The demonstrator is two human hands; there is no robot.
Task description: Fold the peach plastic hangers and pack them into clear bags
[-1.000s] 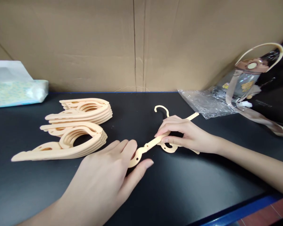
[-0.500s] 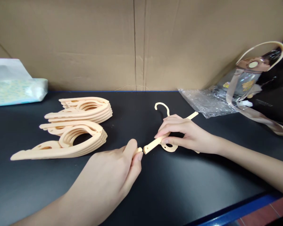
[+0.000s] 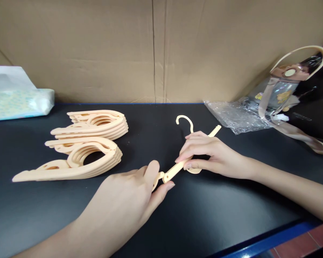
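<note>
My left hand (image 3: 121,200) is closed around a curved cream plastic hanger piece (image 3: 156,181), most of it hidden by the fingers. Its tip meets the end of a flat cream hanger arm (image 3: 172,173) with a small hole; whether the two are joined I cannot tell. Thumb and fingers of my right hand (image 3: 211,154) pinch this arm. Beneath and behind that hand show a hanger hook (image 3: 187,118), part of a ring (image 3: 195,171) and another bar end (image 3: 215,131). How these connect is hidden.
On the left of the black table lie two stacks of cream folded hangers (image 3: 97,123) (image 3: 78,173). A tissue pack (image 3: 21,102) sits behind them. Clear plastic wrap (image 3: 231,114), a bottle with a strap (image 3: 284,86) and a black bag (image 3: 317,107) stand at right. Cardboard (image 3: 110,53) rises behind.
The hanger piece in my left hand now touches the arm's end, with more of its curve showing. My left thumb has stretched right, under the arm. The arm has tilted more steeply.
</note>
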